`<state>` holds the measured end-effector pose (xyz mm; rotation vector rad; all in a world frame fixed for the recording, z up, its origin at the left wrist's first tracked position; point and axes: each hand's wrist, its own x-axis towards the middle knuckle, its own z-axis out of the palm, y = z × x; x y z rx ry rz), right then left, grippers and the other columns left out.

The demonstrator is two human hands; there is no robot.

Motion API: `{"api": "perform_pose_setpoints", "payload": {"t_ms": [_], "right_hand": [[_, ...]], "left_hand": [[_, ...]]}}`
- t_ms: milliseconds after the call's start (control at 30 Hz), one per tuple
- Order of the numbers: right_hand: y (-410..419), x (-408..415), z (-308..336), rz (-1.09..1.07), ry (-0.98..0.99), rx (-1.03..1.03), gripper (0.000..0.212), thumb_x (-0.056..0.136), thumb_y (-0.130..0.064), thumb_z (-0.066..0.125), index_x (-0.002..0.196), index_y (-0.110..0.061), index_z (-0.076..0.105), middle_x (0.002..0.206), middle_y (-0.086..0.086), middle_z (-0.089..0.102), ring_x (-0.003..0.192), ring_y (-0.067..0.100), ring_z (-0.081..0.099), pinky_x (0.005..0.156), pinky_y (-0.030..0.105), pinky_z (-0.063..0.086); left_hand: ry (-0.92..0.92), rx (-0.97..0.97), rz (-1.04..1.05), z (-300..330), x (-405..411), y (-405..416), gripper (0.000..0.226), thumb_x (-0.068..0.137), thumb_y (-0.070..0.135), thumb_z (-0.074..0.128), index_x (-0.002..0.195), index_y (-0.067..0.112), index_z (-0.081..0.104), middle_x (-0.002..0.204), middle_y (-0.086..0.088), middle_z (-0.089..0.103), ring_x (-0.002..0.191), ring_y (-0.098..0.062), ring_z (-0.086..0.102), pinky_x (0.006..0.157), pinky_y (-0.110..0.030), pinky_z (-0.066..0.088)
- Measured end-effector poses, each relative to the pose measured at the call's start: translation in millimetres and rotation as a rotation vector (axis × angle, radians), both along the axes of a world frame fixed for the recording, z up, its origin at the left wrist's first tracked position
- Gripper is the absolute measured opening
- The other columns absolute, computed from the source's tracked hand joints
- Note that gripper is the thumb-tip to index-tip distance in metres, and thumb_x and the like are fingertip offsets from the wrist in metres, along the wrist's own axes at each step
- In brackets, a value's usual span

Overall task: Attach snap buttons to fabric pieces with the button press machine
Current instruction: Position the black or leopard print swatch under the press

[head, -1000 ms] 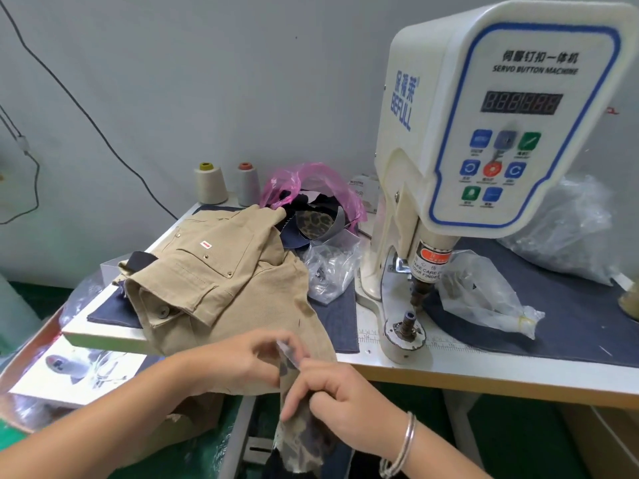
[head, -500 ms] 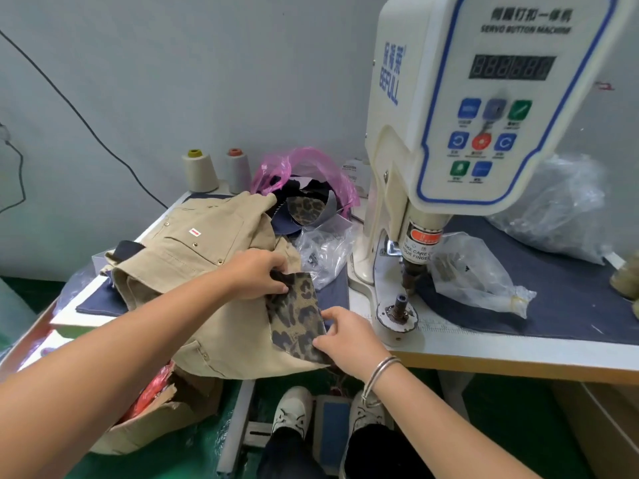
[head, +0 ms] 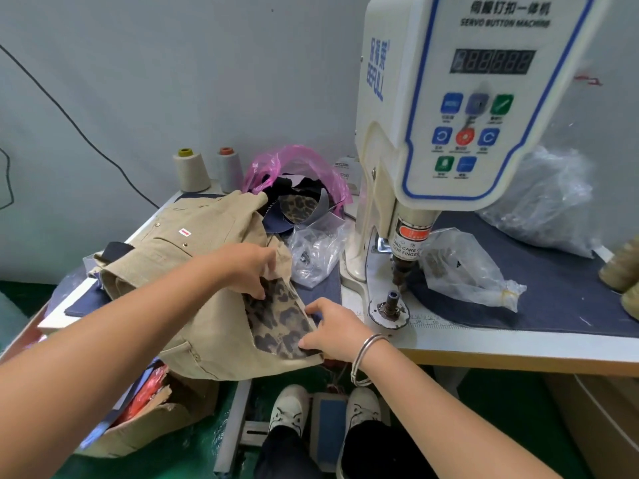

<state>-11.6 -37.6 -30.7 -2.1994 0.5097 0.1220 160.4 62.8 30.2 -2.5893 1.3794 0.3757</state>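
The leopard-print fabric piece (head: 280,319) lies on top of the tan jacket (head: 193,271) at the front edge of the counter (head: 518,344), at about eight o'clock from the lower die (head: 392,300) of the button press machine (head: 460,108). The left hand (head: 249,267) rests at the piece's top edge, at its twelve o'clock, fingers curled down and pinching the cloth there. The right hand (head: 332,330) sits at the piece's four o'clock corner, thumb and fingers closed on its right edge. A clear plastic bag (head: 314,250) lies at ten o'clock from the die, a second clear bag (head: 463,267) at two o'clock. Two thread cones (head: 207,167) stand at the counter's far left corner, with a pink bag (head: 297,167) of fabric scraps just beside them at three o'clock. A foot pedal (head: 328,430) lies on the floor between two white shoes (head: 287,409).
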Motion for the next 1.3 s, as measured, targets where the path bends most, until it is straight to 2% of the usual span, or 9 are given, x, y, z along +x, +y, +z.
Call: {"api": "perform_pose_setpoints", "payload": {"t_ms": [67,167,400,533,633,733,900,1100,1300], "right_hand": [[2,2,-1,-0.023,0.003,-0.032,0.044,0.081,-0.032,0.069,0.12,-0.023,0.05,0.112,-0.002,0.058,0.096,0.015,0.055,0.081,0.026,0.045],[6,4,-1,-0.106,-0.029,-0.036,0.015,0.085,-0.035,0.064,0.086,-0.027,0.051,0.09,-0.004,0.057,0.088,0.016,0.056,0.082,0.032,0.049],[12,-7,2,-0.06,-0.064,-0.028,0.041,0.085,-0.034,0.065,0.054,-0.02,0.04,0.056,-0.005,0.039,0.055,0.01,0.041,0.057,0.025,0.038],[8,-28,12,-0.148,-0.153,0.314,0.034,0.082,-0.036,0.068,0.06,-0.022,0.048,0.062,-0.003,0.055,0.062,0.008,0.05,0.062,0.018,0.044],[0,-51,21,-0.18,-0.248,0.435,0.024,0.083,-0.038,0.067,0.068,-0.021,0.057,0.088,0.016,0.066,0.077,0.018,0.058,0.081,0.037,0.049],[-14,-70,27,-0.223,-0.269,0.499,0.02,0.085,-0.032,0.065,0.072,-0.018,0.062,0.077,0.01,0.064,0.07,0.017,0.057,0.068,0.034,0.05],[-44,-93,20,-0.403,-0.269,0.654,0.011,0.089,-0.019,0.063,0.084,-0.011,0.067,0.059,-0.003,0.058,0.052,0.008,0.05,0.052,0.02,0.042],[-59,-101,8,-0.522,-0.32,0.904,0.011,0.093,-0.012,0.056,0.092,-0.002,0.062,0.064,0.006,0.053,0.046,0.009,0.046,0.042,0.018,0.036],[-75,-92,15,-0.53,-0.491,0.863,0.016,0.095,-0.011,0.052,0.089,-0.007,0.067,0.061,0.005,0.054,0.046,0.009,0.047,0.041,0.017,0.038]], "left_hand": [[-0.09,-0.079,-0.17,-6,-8,-5,0.052,0.079,0.025,0.065,0.127,0.032,0.044,0.125,0.006,0.045,0.112,-0.017,0.042,0.091,-0.033,0.037],[-0.096,-0.016,-0.413,-5,-13,-10,0.048,0.085,0.025,0.06,0.129,0.039,0.048,0.133,0.013,0.044,0.128,-0.015,0.03,0.104,-0.036,0.027],[-0.277,0.126,-0.501,12,1,-9,0.026,0.085,0.05,0.057,0.105,0.036,0.064,0.097,0.019,0.046,0.11,-0.011,0.029,0.095,-0.029,0.022],[0.098,-0.036,-0.304,34,6,0,0.02,0.086,0.041,0.064,0.104,0.032,0.066,0.113,0.016,0.045,0.12,-0.011,0.03,0.106,-0.032,0.023],[0.349,-0.15,-0.15,44,3,4,0.026,0.084,0.041,0.067,0.098,0.019,0.066,0.105,0.001,0.054,0.103,-0.017,0.049,0.093,-0.031,0.039],[0.521,-0.237,-0.121,38,-7,3,0.032,0.085,0.042,0.066,0.065,0.022,0.051,0.073,0.001,0.044,0.07,-0.015,0.042,0.068,-0.029,0.034],[0.869,-0.402,-0.063,4,-27,-10,0.035,0.084,0.034,0.067,0.072,0.011,0.044,0.067,0.001,0.041,0.065,-0.013,0.036,0.06,-0.022,0.029],[1.034,-0.565,-0.021,-27,-40,-24,0.034,0.083,0.027,0.068,0.074,0.006,0.042,0.062,0.003,0.04,0.057,-0.006,0.038,0.054,-0.014,0.031],[1.113,-0.656,0.028,-32,-37,-30,0.033,0.078,0.023,0.067,0.069,0.013,0.037,0.072,-0.01,0.035,0.069,-0.021,0.032,0.06,-0.027,0.025]]}}
